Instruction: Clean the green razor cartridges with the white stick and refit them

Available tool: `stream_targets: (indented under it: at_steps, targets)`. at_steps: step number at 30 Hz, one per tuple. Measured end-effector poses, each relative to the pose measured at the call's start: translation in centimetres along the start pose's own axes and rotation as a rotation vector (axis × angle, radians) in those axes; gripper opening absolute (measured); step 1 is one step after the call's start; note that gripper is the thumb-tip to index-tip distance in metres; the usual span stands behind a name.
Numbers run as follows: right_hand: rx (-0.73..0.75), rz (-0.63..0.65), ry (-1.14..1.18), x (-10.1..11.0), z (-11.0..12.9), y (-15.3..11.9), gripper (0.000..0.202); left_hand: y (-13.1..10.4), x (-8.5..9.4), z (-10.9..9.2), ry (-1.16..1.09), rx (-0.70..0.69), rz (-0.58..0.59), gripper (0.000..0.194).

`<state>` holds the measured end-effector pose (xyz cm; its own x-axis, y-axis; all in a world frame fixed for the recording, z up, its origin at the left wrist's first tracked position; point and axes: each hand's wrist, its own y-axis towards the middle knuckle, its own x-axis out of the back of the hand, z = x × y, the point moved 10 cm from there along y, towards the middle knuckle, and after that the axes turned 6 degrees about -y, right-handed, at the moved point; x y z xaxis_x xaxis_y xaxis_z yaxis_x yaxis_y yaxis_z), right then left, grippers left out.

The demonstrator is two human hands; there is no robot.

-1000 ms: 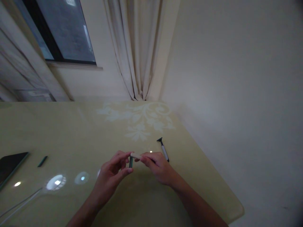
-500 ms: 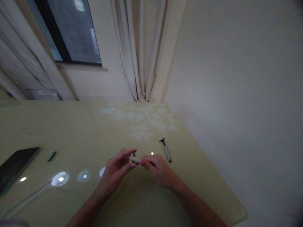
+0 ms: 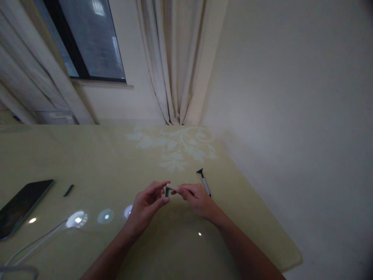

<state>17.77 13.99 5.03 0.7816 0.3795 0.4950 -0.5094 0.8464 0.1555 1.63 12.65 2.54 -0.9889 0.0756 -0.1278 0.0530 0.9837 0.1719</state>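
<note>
Between the thumb and fingertips of my left hand (image 3: 147, 204) is a small green piece (image 3: 167, 191), held upright by its ends. My right hand (image 3: 198, 200) pinches a thin pale stick-like item (image 3: 171, 188), whose far end meets the upper part of the green piece. Just beyond my right hand lies a razor (image 3: 204, 182) with a black head and a grey handle. Another small dark green piece (image 3: 68, 190) rests on the table to the left.
The glossy yellowish table (image 3: 96, 163) has its right edge beside the wall. A dark tablet or phone (image 3: 25, 204) lies at the far left, with a pale cable (image 3: 37, 243) nearer me. Curtains (image 3: 177, 58) hang behind the table.
The pale item has moved from across the middle of the green piece to its upper part. My right hand has shifted slightly up and right.
</note>
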Motion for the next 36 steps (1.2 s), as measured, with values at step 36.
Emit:
stream_targets:
  at_steps: [36]
  targets:
    - [0.058,0.055,0.022,-0.3,1.3,-0.4,0.054,-0.1,0.3,-0.4,-0.088,0.062,-0.062,0.04]
